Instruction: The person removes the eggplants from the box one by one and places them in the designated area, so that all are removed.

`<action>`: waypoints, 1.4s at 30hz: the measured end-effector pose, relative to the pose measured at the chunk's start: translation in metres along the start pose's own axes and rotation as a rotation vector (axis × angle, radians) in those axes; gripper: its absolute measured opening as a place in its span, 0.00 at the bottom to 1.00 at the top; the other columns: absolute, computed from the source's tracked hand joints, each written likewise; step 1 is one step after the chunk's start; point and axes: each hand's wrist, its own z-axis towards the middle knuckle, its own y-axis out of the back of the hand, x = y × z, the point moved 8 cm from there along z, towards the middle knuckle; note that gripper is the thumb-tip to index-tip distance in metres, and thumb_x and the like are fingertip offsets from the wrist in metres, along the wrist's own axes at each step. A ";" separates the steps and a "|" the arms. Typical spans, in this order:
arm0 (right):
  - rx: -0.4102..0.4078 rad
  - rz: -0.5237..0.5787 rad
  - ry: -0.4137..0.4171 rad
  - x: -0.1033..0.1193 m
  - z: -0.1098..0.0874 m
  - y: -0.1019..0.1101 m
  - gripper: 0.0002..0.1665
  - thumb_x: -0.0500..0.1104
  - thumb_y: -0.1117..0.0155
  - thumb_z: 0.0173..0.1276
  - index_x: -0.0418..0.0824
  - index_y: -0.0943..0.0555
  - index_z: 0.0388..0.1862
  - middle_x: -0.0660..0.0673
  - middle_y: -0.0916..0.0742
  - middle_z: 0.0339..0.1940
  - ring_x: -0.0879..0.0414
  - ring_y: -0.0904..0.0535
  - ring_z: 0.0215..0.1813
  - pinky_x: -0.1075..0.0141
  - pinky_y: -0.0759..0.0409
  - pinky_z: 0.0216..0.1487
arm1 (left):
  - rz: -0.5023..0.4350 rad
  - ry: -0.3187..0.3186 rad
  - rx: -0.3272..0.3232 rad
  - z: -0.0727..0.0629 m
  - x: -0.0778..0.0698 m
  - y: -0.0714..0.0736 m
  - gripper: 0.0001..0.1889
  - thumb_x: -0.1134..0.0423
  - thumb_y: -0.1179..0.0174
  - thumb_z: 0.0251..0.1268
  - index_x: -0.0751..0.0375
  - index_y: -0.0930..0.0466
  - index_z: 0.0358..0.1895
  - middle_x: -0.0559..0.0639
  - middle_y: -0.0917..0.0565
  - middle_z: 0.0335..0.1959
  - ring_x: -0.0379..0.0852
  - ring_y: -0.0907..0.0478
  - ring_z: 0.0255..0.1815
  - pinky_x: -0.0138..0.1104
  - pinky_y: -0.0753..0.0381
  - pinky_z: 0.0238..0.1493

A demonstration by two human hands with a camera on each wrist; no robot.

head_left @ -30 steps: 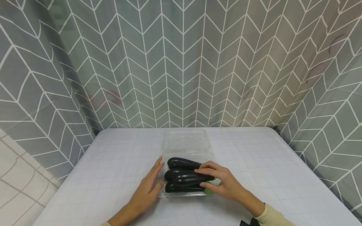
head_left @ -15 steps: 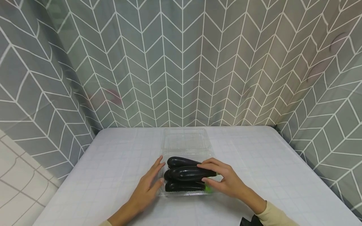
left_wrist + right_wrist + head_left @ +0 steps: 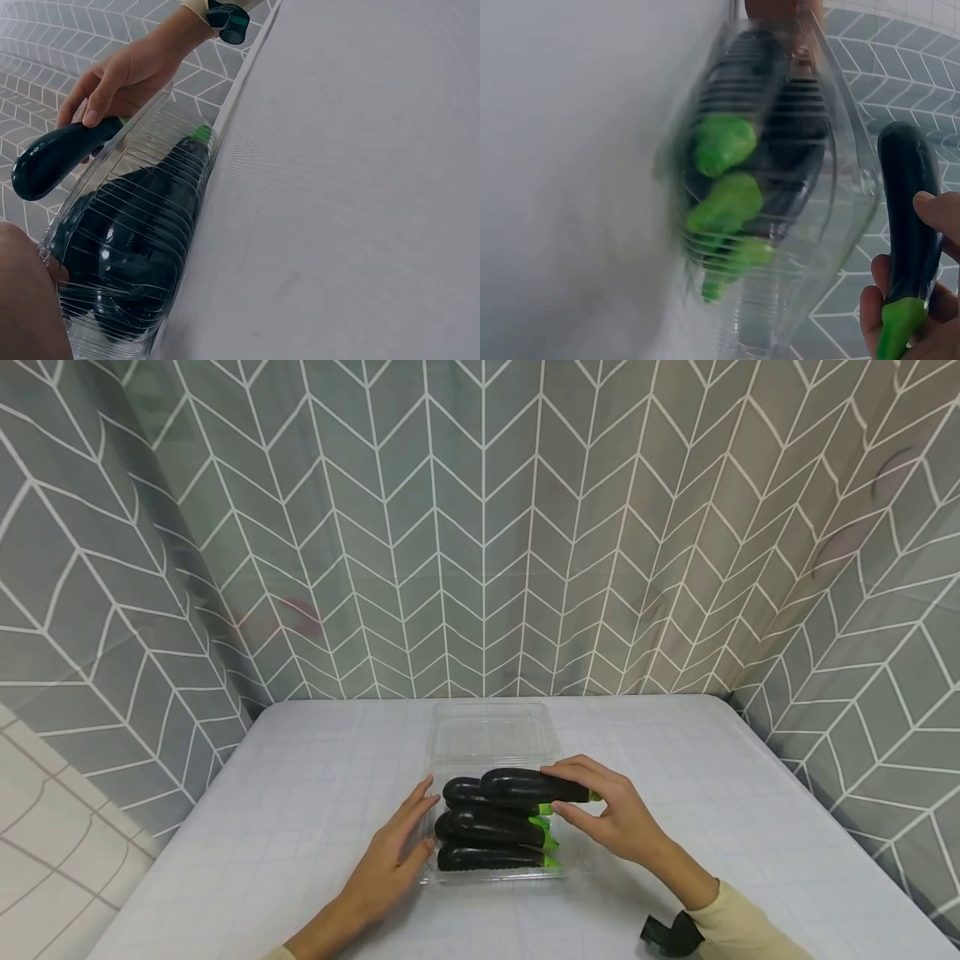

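Note:
My right hand [image 3: 611, 810] holds a dark eggplant [image 3: 534, 787] with a green stem end, thumb on one side and fingers on the other. In the left wrist view, this eggplant [image 3: 56, 157] is raised above the rim of a clear plastic clamshell container [image 3: 124, 142]. Several more eggplants [image 3: 491, 828] lie side by side in the container, their green stem ends pointing right. My left hand [image 3: 384, 864] rests along the container's left side, fingers extended and thumb near the front corner. The right wrist view shows the green stem ends [image 3: 726, 142] through the ribbed wall.
The container's clear lid [image 3: 493, 732] lies folded back on the white-covered table [image 3: 322, 777]. Behind and beside the table hangs a grey curtain [image 3: 480, 543] with white chevron lines. A black device [image 3: 672, 935] is strapped at my right wrist.
My right hand has lifted the eggplant off the others and carried it toward the back and slightly right. Green stem ends beneath are now uncovered. My left hand has stayed nearly still.

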 end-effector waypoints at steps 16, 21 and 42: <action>-0.011 -0.058 -0.155 -0.033 0.005 0.022 0.28 0.30 0.23 0.63 0.41 0.16 0.62 0.50 0.12 0.55 0.56 0.15 0.52 0.72 0.17 0.48 | 0.015 0.027 -0.020 -0.002 -0.002 0.002 0.32 0.75 0.42 0.64 0.70 0.31 0.74 0.48 0.43 0.83 0.53 0.44 0.81 0.26 0.51 0.75; -0.018 -0.083 -0.180 -0.043 0.006 0.028 0.27 0.31 0.24 0.64 0.39 0.16 0.62 0.50 0.12 0.54 0.57 0.15 0.49 0.69 0.17 0.44 | 0.019 0.007 -0.033 -0.003 -0.002 0.002 0.32 0.75 0.42 0.64 0.68 0.31 0.74 0.49 0.43 0.83 0.55 0.43 0.80 0.26 0.51 0.75; -0.019 -0.218 -0.268 -0.087 0.010 0.043 0.24 0.34 0.25 0.66 0.37 0.16 0.61 0.46 0.11 0.53 0.54 0.16 0.48 0.65 0.18 0.46 | 0.012 0.016 -0.018 -0.004 0.000 0.002 0.30 0.73 0.42 0.68 0.69 0.32 0.74 0.54 0.43 0.83 0.54 0.44 0.81 0.26 0.51 0.75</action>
